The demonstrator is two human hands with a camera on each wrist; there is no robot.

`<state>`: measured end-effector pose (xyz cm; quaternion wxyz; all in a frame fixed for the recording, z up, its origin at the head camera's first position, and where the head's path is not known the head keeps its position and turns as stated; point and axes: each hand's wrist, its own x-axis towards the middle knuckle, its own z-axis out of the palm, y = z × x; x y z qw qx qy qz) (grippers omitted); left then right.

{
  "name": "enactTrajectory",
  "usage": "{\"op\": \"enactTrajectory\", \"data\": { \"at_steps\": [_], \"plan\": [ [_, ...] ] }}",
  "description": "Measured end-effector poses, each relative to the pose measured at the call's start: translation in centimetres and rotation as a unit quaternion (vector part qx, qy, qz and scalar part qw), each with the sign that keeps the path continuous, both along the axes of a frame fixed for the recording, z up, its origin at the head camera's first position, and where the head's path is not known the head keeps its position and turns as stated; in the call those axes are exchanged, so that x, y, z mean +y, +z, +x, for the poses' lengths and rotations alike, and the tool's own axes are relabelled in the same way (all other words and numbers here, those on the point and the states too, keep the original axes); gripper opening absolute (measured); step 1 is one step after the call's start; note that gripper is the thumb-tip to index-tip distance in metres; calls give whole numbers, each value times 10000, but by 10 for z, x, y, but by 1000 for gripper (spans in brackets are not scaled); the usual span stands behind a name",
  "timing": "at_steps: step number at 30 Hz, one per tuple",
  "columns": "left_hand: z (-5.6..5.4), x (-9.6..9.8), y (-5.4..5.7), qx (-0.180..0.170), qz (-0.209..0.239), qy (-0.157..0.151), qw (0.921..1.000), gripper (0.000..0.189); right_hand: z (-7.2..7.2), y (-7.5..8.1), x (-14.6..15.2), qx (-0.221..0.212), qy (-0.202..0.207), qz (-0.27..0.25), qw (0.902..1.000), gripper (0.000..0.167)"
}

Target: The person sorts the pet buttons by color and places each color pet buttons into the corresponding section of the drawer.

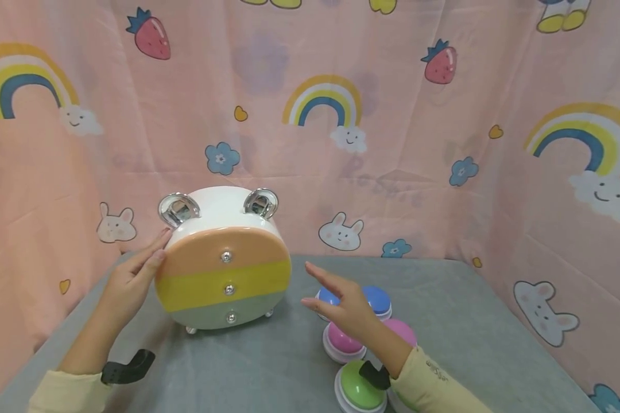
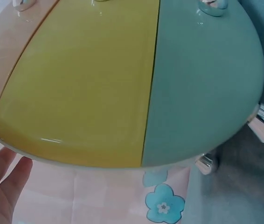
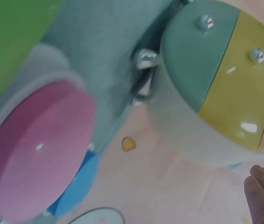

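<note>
A rounded toy drawer box stands on small silver feet, its front striped orange, yellow and green with a silver knob on each stripe. Two silver ear-like rings sit on its white top. My left hand rests against the box's left side, fingers extended; its fingertips show at the edge in the left wrist view. To the right of the box my right hand hovers with fingers spread and nothing in them. Below that hand are domed buttons on white bases: blue, pink and green.
The grey cloth-covered table reaches back to a pink patterned curtain, which also hangs at both sides. Partly behind the right forearm, a second pink button shows. Black straps circle the wrists.
</note>
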<state>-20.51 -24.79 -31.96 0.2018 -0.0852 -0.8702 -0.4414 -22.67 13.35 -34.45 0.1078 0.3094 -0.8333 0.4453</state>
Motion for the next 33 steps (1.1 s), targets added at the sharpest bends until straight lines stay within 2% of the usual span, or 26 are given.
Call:
{"op": "enactTrajectory", "data": {
  "at_steps": [5, 13, 19, 23, 28, 33],
  "plan": [
    [2, -1, 4, -113, -49, 74, 9999, 46, 3, 2, -11, -237, 196, -220, 9993, 59],
    [3, -4, 8, -182, -151, 0, 9997, 47, 7, 6, -27, -664, 537, -622, 9944, 54],
    [2, -6, 5, -211, -133, 31, 9997, 47, 7, 13, -42, -1272, 791, -1009, 9836, 52],
    [2, -4, 5, -223, -77, 76, 9997, 48, 8, 18, -53, -1793, 819, -1165, 9734, 51],
    [2, -3, 6, -198, -4, 78, 9998, 47, 7, 23, -68, -1946, 834, -1201, 9699, 42],
    [2, -4, 6, -282, 38, 117, 9995, 48, 2, 28, -80, -2178, 581, -1332, 9651, 34]
  ]
}}
